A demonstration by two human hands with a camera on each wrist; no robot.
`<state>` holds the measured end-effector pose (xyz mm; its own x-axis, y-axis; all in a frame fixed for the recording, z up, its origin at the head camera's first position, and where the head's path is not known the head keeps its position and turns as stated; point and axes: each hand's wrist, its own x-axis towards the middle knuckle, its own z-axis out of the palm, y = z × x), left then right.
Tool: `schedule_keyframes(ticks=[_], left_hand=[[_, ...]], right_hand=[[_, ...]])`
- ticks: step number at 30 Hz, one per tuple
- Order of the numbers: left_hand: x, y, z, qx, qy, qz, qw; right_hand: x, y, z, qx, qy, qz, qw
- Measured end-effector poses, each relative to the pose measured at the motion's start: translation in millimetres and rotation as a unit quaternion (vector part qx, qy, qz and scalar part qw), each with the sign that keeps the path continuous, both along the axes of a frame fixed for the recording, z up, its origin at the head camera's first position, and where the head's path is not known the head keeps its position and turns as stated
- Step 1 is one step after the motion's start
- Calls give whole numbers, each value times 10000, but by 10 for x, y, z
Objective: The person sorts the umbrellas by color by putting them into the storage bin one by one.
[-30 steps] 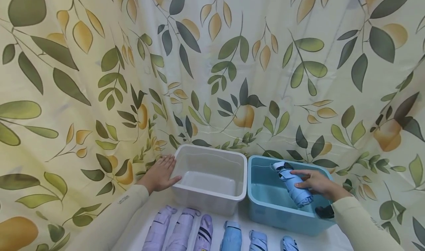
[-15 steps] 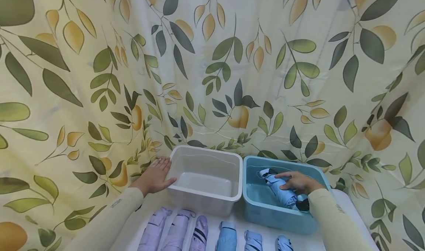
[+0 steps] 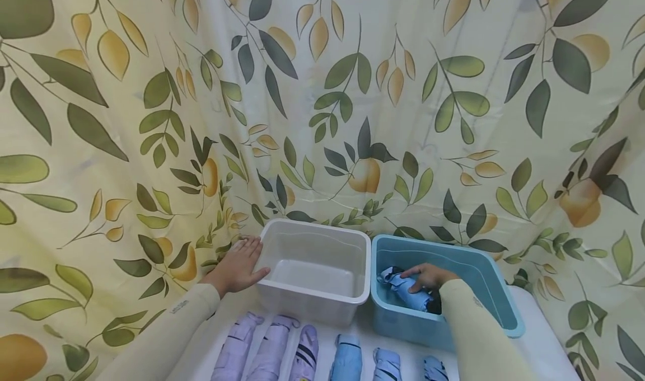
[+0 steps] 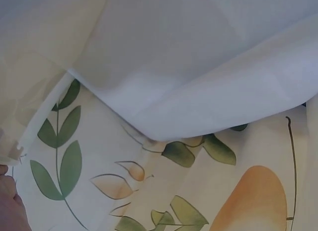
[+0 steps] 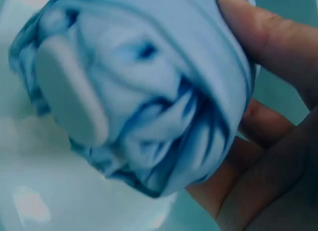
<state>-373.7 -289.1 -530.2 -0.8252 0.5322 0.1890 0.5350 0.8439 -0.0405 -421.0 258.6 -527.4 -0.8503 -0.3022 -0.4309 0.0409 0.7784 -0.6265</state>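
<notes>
My right hand (image 3: 430,277) grips a rolled-up light blue folding umbrella (image 3: 412,298) inside the teal plastic bin (image 3: 408,324). The right wrist view shows the bunched end of this umbrella (image 5: 134,97) close up, with thumb and fingers curled around its side. A black part shows at its near end in the head view. My left hand (image 3: 239,266) rests with straight fingers against the left rim of the off-white plastic bin (image 3: 307,305). Little of that hand (image 4: 11,206) is visible in the left wrist view.
In front of the bins lie lilac folded umbrellas (image 3: 269,347) on the left and light blue ones (image 3: 346,358) on the right, in a row on the white table (image 3: 541,336). A leaf-patterned curtain (image 3: 322,118) stands close behind and at both sides.
My right hand has moved left and lowered the blue umbrella deeper into the teal bin. The left hand has stayed at the off-white bin's rim.
</notes>
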Motion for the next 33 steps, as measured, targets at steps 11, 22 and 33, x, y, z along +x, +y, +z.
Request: schedule_keyframes(ticks=[11, 22, 33], left_hand=[[8, 73, -6, 128, -25, -46, 9999], [3, 24, -45, 132, 50, -13, 9999], [-31, -20, -121, 223, 72, 29, 9997]], right_hand=[[-43, -47, -212, 141, -104, -1, 9998], [-16, -110, -231, 70, -584, -36, 9983], [-14, -171, -218, 407, -1043, 209, 9935]])
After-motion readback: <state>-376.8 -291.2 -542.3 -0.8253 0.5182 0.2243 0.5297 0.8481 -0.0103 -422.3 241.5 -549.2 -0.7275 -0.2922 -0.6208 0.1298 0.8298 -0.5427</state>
